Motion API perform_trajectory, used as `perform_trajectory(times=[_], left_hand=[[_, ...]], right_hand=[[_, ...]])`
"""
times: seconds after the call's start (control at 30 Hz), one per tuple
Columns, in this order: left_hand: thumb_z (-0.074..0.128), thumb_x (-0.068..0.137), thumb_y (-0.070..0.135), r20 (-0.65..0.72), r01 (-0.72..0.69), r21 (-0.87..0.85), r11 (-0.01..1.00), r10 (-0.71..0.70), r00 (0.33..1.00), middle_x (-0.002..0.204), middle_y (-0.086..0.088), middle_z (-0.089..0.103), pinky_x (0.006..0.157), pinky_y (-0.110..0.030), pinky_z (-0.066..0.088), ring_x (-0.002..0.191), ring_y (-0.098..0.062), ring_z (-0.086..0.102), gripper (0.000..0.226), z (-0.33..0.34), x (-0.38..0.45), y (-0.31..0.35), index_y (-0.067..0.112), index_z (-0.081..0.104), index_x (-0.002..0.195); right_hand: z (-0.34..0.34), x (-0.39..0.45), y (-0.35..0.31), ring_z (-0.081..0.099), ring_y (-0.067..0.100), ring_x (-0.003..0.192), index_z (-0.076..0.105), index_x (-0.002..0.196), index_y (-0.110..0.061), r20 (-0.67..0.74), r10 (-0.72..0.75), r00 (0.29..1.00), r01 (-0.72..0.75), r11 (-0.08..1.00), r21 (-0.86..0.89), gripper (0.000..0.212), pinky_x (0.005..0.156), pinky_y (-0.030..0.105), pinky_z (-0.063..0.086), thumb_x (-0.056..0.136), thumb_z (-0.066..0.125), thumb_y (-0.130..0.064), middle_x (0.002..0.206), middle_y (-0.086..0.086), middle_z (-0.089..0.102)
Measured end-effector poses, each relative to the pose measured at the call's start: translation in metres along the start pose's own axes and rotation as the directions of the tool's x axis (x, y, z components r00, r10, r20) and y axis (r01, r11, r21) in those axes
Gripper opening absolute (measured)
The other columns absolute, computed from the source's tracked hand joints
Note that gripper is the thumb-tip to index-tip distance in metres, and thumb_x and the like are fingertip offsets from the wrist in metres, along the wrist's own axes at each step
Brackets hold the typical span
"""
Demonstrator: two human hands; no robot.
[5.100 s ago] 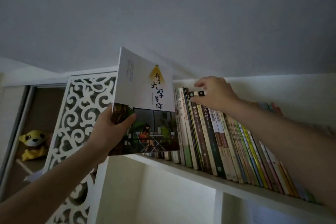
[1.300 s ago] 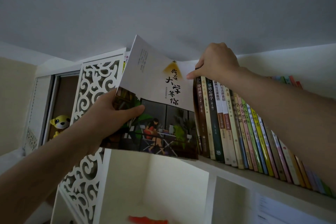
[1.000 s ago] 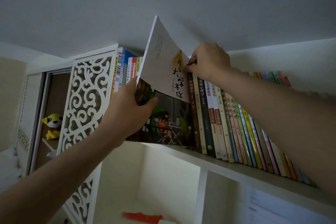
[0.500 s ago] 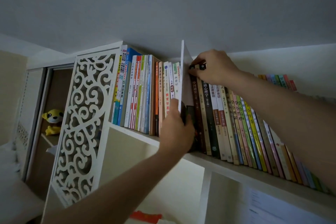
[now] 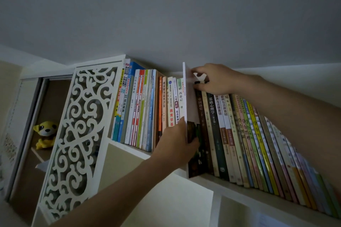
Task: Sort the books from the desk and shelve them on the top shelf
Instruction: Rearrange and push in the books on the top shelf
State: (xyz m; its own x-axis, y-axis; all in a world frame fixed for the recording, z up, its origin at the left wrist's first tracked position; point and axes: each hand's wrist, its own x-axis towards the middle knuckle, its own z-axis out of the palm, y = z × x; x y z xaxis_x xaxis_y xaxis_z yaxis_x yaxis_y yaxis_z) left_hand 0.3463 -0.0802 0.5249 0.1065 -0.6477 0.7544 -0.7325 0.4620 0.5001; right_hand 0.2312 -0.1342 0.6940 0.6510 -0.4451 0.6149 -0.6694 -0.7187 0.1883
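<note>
A tall thin book (image 5: pixel 191 105) with a white upper cover and a dark illustrated lower cover stands edge-on in a gap in the row on the top shelf (image 5: pixel 129 146). My left hand (image 5: pixel 177 143) grips its lower front edge, thumb on the left face and fingers on the cover. My right hand (image 5: pixel 212 79) sits at the tops of the leaning books (image 5: pixel 239 134) on the right, its fingers curled over the nearest dark spines and holding them away from the gap. An upright group of books (image 5: pixel 144 107) stands to the left.
A white carved fretwork panel (image 5: pixel 77 131) ends the shelf on the left. Behind it, a yellow plush toy (image 5: pixel 45 133) sits in a brown cabinet. White cubbies (image 5: pixel 166 199) lie below the shelf. The ceiling is close above the book tops.
The book turned from cover-facing to edge-on and slid into the gap between the two groups. My left hand followed it in; my right hand stayed at the tops of the leaning books.
</note>
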Motion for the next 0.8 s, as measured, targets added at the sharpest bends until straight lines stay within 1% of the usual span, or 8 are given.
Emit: perform_trajectory(times=[0.1,0.17,0.27,0.37,0.43,0.57,0.67,0.8], left_hand=[[0.053,0.097,0.026,0.068,-0.018,-0.004,1.0,0.018,0.997,0.083,0.011,0.054,0.071,-0.022,0.058,0.082,-0.01,0.062,0.015,0.009,0.007,0.001,0.02,0.043,0.107],[0.048,0.098,0.035,0.156,-0.028,0.004,1.0,0.027,0.987,0.081,0.012,0.052,0.063,-0.018,0.054,0.077,-0.007,0.062,0.026,0.006,0.007,0.003,0.018,0.04,0.116],[0.042,0.097,0.047,0.272,-0.037,-0.056,0.998,0.051,0.961,0.079,0.009,0.057,0.057,-0.014,0.048,0.068,-0.003,0.06,0.025,-0.01,0.006,-0.001,0.023,0.046,0.099],[0.055,0.092,0.043,0.219,-0.054,-0.094,0.994,0.073,0.973,0.086,0.01,0.064,0.068,-0.016,0.053,0.078,-0.002,0.064,0.018,-0.021,0.009,-0.011,0.026,0.057,0.089],[0.066,0.085,0.04,0.141,-0.069,-0.108,0.992,0.084,0.986,0.086,0.011,0.064,0.067,-0.015,0.05,0.079,-0.001,0.062,0.016,-0.022,0.013,-0.015,0.026,0.059,0.087],[0.075,0.075,0.042,-0.031,-0.057,-0.023,0.998,0.056,0.998,0.091,0.008,0.059,0.074,-0.026,0.053,0.083,-0.01,0.057,0.034,-0.008,0.023,-0.026,0.021,0.055,0.092],[0.074,0.071,0.053,-0.128,-0.05,0.084,0.995,0.06,0.99,0.093,0.013,0.053,0.071,-0.02,0.047,0.083,-0.004,0.052,0.043,0.0,0.025,-0.028,0.027,0.05,0.095],[0.072,0.07,0.057,-0.073,-0.058,0.038,0.998,0.061,0.996,0.094,0.016,0.05,0.068,-0.017,0.043,0.082,-0.003,0.049,0.048,0.003,0.017,-0.031,0.03,0.046,0.099]], right_hand=[[0.003,-0.001,0.0,0.053,0.025,0.118,0.045,0.139,-0.026,0.035,0.084,0.996,-0.083,0.996,-0.02,0.044,0.088,0.033,0.041,0.096,0.045,-0.038,0.137,0.006,0.053],[0.002,-0.003,0.0,0.056,0.022,0.106,0.051,0.129,-0.029,0.072,0.153,0.986,-0.153,0.988,-0.002,0.042,0.084,0.034,0.043,0.095,0.038,-0.05,0.126,0.005,0.058],[-0.006,-0.004,-0.005,0.056,0.021,0.107,0.054,0.121,-0.034,0.151,0.159,0.976,-0.175,0.98,0.099,0.056,0.092,0.042,0.044,0.084,0.036,-0.073,0.122,0.0,0.06],[-0.01,-0.001,-0.012,0.055,0.021,0.114,0.051,0.131,-0.034,0.225,0.122,0.967,-0.154,0.98,0.128,0.074,0.102,0.045,0.04,0.075,0.042,-0.081,0.13,-0.004,0.058],[-0.006,0.002,-0.013,0.057,0.017,0.111,0.049,0.132,-0.033,0.202,0.129,0.971,-0.142,0.989,0.05,0.078,0.099,0.041,0.044,0.069,0.055,-0.078,0.131,-0.006,0.057],[0.003,0.014,-0.002,0.062,0.013,0.102,0.047,0.135,-0.032,0.201,0.231,0.952,-0.231,0.973,-0.024,0.102,0.092,0.036,0.049,0.049,0.064,-0.085,0.124,-0.005,0.062],[-0.003,0.028,-0.005,0.058,0.019,0.113,0.038,0.144,-0.028,0.292,0.324,0.9,-0.311,0.946,-0.093,0.114,0.099,0.04,0.044,0.048,0.071,-0.079,0.136,-0.001,0.054],[-0.011,0.033,-0.013,0.062,0.019,0.108,0.043,0.139,-0.026,0.367,0.315,0.876,-0.303,0.949,-0.092,0.11,0.099,0.043,0.046,0.045,0.08,-0.069,0.131,-0.001,0.058]])
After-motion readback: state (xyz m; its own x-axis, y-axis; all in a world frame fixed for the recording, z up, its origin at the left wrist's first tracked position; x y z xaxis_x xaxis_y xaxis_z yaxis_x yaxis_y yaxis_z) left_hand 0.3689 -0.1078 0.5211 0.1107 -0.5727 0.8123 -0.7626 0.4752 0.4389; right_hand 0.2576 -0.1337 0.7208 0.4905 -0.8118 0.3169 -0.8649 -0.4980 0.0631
